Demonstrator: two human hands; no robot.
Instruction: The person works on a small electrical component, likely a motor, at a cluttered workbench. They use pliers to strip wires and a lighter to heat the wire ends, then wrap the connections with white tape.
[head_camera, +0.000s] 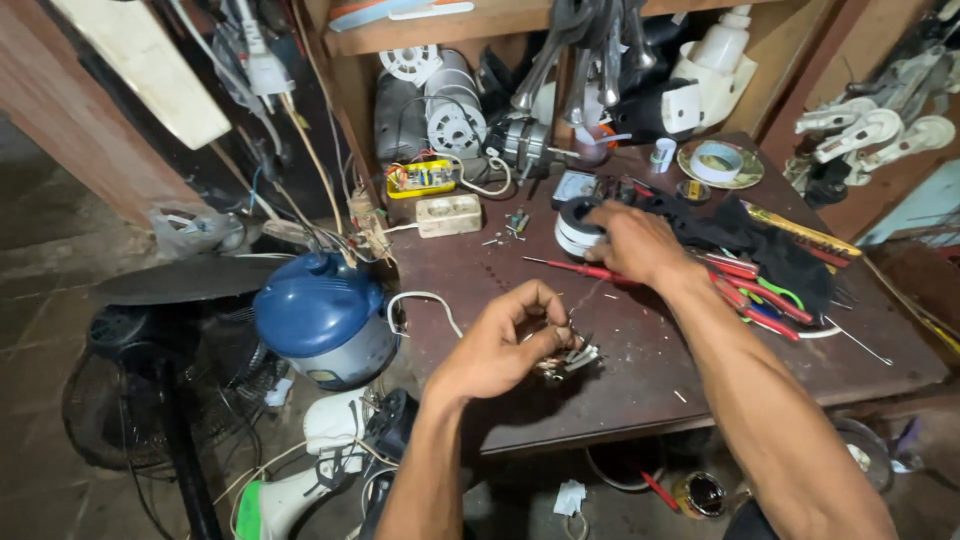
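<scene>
- Left hand (505, 345) pinches a small metal part (572, 357).
- Right hand (635, 243) grasps a tape roll (574, 228), at one o'clock from the part.
- Red screwdriver (580, 270) lies between them; blue motor housing (322, 318) at nine o'clock.

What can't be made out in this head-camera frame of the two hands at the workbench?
- Small metal part with wires: mostly covered by the left hand; its kind is unclear.
- Black-and-white roll of tape: the right hand covers its right side; grip uncertain.
- Red-handled screwdriver: its handle end runs under the right hand.
- Pile of red and green tools: overlapping under black cloth; not countable.
- Blue rounded plastic housing: underside hidden.
</scene>
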